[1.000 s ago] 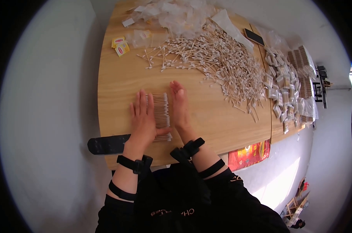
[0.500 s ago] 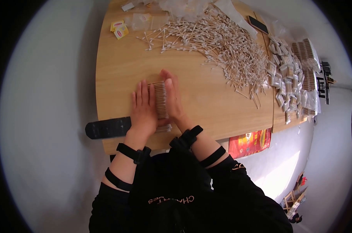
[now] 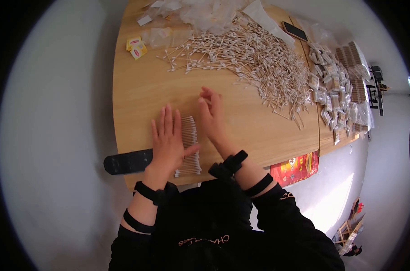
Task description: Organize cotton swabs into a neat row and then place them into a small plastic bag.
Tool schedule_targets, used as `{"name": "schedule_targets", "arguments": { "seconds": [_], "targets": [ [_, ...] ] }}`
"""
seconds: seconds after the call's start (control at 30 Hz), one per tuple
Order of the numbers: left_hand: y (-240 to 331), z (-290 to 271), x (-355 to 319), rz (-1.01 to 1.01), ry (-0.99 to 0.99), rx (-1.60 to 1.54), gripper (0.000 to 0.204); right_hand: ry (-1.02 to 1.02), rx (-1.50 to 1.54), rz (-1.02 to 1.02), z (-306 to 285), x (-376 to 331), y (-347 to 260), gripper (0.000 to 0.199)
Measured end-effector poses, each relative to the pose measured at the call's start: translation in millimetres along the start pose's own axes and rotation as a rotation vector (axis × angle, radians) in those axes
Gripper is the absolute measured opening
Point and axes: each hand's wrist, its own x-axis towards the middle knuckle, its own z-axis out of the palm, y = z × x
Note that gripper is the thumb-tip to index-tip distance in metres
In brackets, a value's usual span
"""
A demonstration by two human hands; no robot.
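A tidy row of cotton swabs [image 3: 190, 131] lies side by side near the table's front left, cotton tips lined up along its right side. My left hand [image 3: 168, 144] rests flat over the row's left part, fingers stretched away from me and thumb reaching across the swabs, hiding some of them. Just right of the row, my right hand [image 3: 212, 118] is apart from it, empty, with loosely bent fingers. From beneath or beside my left wrist, a dark flat bar [image 3: 127, 162] sticks out past the table's left edge; its covered end is hidden.
A large loose heap of cotton swabs [image 3: 259, 56] spreads over the far middle and right. Clear plastic bags [image 3: 205, 16], yellow cards [image 3: 138, 50] and a phone [image 3: 295, 31] lie around it. Packed swab bundles [image 3: 334, 90] pile up at right. A red bag [image 3: 295, 169] shows below the table edge.
My right hand has moved right, away from the swab row it was pressed against. My left hand stays over the row, and more of the swabs now show.
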Motion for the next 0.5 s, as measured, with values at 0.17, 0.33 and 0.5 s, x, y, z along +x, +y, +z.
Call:
{"name": "schedule_targets", "arguments": {
  "seconds": [0.17, 0.33, 0.5],
  "targets": [
    [-27, -18, 80, -0.048, 0.057, 0.017, 0.099, 0.067, -0.590, -0.053, -22, 83, 3, 0.052],
    [-41, -33, 151, -0.134, 0.015, 0.042, 0.088, -0.060, -0.873, -0.036, -12, 120, -10, 0.044],
    [-55, -17, 161, 0.032, 0.045, 0.055, 0.070, -0.275, -0.748, -0.117, -4, 145, -4, 0.026]
  ]
}}
